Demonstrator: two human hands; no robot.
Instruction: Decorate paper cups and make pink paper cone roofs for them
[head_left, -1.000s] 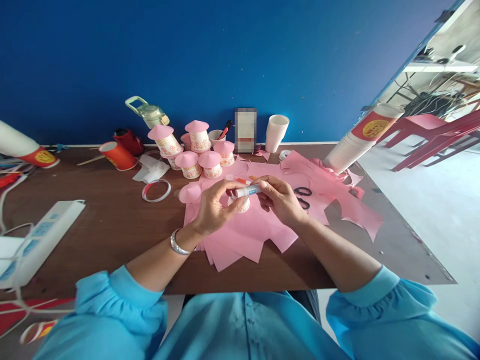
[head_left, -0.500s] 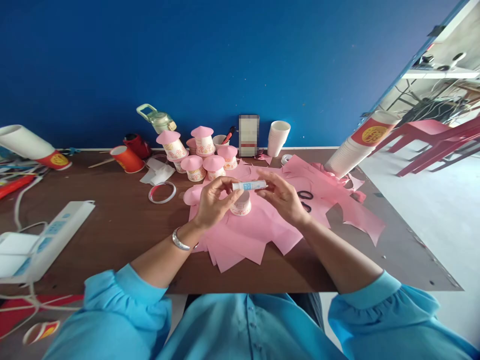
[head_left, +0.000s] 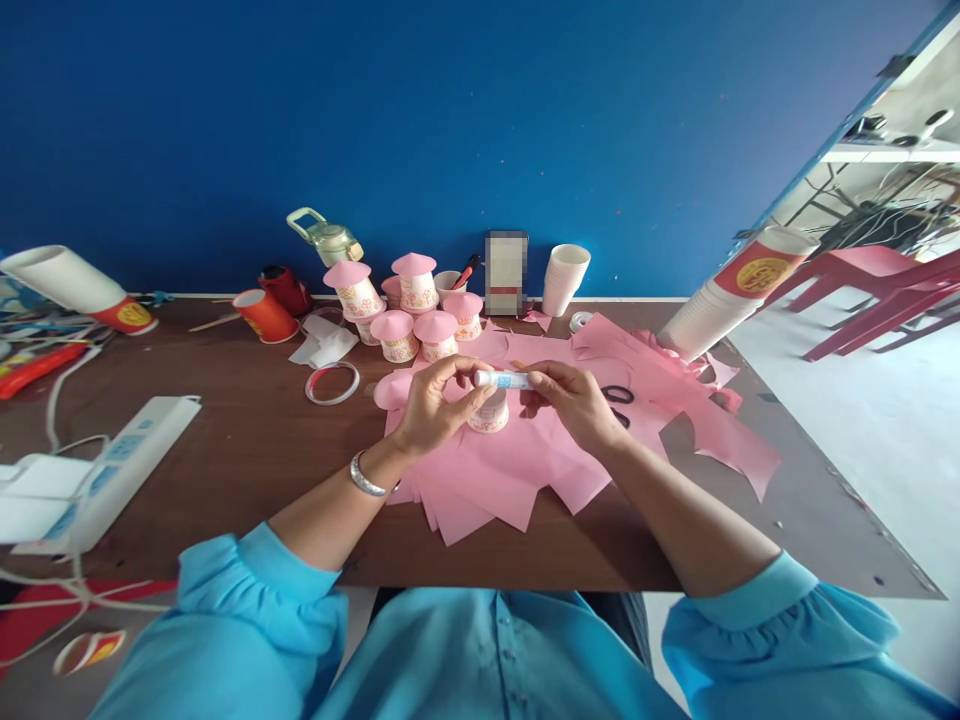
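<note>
My left hand [head_left: 441,402] grips one end of a white and blue glue stick [head_left: 504,380]. The fingers of my right hand [head_left: 574,400] are closed on its other end. The stick lies level just above a patterned paper cup [head_left: 489,412], which stands upside down on pink paper sheets [head_left: 480,490]. Behind and left of my hands are several patterned cups with pink cone tops [head_left: 393,325]. Next to my left hand lies a pink cone [head_left: 391,390].
A tape roll [head_left: 332,384], an orange cup [head_left: 265,316] and a power strip [head_left: 135,470] are on the left. Black scissors handles [head_left: 619,395] lie right of my right hand. Stacked white cups [head_left: 564,280] and a phone [head_left: 506,272] stand at the blue wall.
My right hand has closed in on the glue stick's right end, where its fingers were looser before. The whole view has shifted slightly, with objects now a little further right.
</note>
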